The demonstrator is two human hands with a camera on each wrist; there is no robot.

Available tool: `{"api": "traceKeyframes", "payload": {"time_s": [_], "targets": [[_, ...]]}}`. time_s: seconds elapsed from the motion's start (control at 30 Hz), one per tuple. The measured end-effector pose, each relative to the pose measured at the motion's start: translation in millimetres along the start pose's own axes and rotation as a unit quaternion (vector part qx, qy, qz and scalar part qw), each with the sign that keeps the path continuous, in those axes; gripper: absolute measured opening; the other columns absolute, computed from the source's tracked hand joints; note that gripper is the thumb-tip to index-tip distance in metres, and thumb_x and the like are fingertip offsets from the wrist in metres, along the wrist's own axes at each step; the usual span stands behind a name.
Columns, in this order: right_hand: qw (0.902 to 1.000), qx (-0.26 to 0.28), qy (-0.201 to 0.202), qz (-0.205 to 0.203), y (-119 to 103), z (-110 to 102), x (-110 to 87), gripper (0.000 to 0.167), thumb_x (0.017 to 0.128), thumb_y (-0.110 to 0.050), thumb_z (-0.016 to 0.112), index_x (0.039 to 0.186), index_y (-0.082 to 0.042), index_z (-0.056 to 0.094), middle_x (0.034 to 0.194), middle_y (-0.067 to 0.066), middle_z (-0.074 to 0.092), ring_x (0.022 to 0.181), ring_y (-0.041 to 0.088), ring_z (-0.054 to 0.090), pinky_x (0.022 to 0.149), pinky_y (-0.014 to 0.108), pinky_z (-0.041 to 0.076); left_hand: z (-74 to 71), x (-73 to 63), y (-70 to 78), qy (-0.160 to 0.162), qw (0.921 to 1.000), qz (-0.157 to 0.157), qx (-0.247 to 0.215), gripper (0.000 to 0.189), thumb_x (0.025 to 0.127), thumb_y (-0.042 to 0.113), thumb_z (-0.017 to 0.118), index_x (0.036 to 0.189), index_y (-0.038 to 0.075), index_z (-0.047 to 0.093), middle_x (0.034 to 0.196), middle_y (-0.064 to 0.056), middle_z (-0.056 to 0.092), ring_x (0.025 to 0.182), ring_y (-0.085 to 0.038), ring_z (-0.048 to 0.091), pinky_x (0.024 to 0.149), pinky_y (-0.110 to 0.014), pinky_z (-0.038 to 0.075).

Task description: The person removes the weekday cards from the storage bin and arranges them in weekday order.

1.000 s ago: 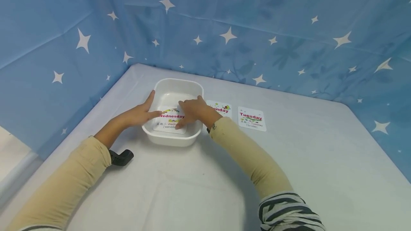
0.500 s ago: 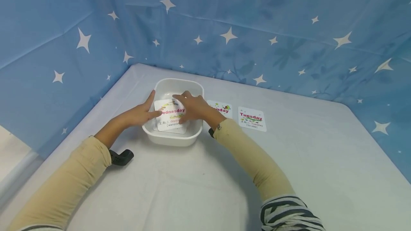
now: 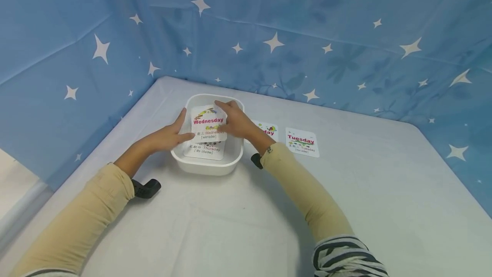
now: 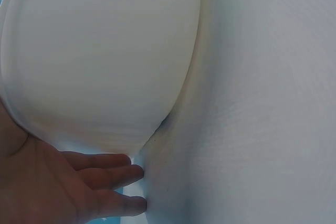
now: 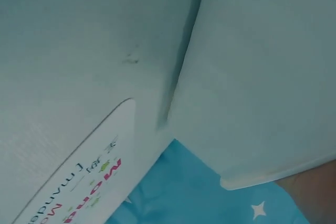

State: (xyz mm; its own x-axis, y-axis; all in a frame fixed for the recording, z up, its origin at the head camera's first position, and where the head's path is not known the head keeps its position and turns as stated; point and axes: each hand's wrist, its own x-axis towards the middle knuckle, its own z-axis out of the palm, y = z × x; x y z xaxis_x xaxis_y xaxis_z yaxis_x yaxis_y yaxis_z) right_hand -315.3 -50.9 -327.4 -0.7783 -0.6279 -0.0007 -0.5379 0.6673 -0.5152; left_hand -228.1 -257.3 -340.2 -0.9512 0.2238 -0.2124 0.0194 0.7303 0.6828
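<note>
Wednesday card (image 3: 207,122) has shifted farther back in the white tub (image 3: 206,168), so nearest us we can now read the Thursday card (image 3: 204,151) beneath: the pair is parting, we judge. Our left hand (image 3: 167,137) grips the tub's wall; beyond, our right hand (image 3: 238,121) pinches the Wednesday card.

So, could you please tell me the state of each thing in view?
White tub: upright, open-topped.
Wednesday card: face up, held by the right hand.
Thursday card: face up in the tub, partly covered.
Monday card: face up on the table, partly hidden.
Tuesday card: flat, face up, uncovered.
Left hand: gripping the tub's rim.
</note>
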Motion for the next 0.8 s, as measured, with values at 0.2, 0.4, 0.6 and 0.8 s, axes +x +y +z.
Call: {"api": "traceKeyframes", "payload": {"time_s": [0.2,0.4,0.6,0.8], "targets": [[0.9978,0.036,0.046,-0.03,5.3,-3.6,-2.6,0.065,0.09,-0.004,0.053,0.146,-0.018,0.023,0.139,0.009,0.04,0.103,0.02,0.054,0.084,0.031,0.045,0.1,0.3,2.7,0.001,1.0,-0.002,-0.002,0.084,0.096,0.032,0.041,0.14,0.009,-0.027,0.15,-0.027,-0.003,0.07,-0.021,0.055,0.063,-0.028,0.042],[0.9903,0.09,0.102,-0.027,10.0,-7.1,-10.7,0.064,0.094,-0.002,0.041,0.148,-0.022,0.013,0.15,0.007,0.024,0.12,0.024,0.046,0.093,0.035,0.043,2.9,0.5,2.5,0.0,1.0,-0.008,-0.004,0.085,0.095,0.033,0.042,0.14,0.01,-0.027,0.15,-0.027,-0.002,0.072,-0.023,0.055,0.063,-0.028,0.043],[0.9783,0.155,0.135,0.022,20.3,-27.6,-28.7,0.061,0.097,-0.006,0.035,0.147,-0.033,0.011,0.144,0.009,0.031,0.092,0.025,0.057,0.061,0.038,0.053,3.1,0.6,3.2,0.002,0.9999,0.009,0.008,0.084,0.096,0.033,0.041,0.141,0.006,-0.025,0.15,-0.026,-0.009,0.091,-0.03,0.054,0.068,-0.029,0.042],[0.9748,0.139,0.166,0.053,46.0,-50.7,-51.6,0.056,0.098,-0.01,0.033,0.146,-0.034,0.015,0.126,0.015,0.05,0.071,0.027,0.056,0.054,0.036,0.049,1.7,-1.5,1.6,0.0,1.0,0.004,0.005,0.084,0.096,0.033,0.041,0.14,0.006,-0.026,0.149,-0.025,-0.013,0.099,-0.036,0.05,0.064,-0.029,0.041]]}}
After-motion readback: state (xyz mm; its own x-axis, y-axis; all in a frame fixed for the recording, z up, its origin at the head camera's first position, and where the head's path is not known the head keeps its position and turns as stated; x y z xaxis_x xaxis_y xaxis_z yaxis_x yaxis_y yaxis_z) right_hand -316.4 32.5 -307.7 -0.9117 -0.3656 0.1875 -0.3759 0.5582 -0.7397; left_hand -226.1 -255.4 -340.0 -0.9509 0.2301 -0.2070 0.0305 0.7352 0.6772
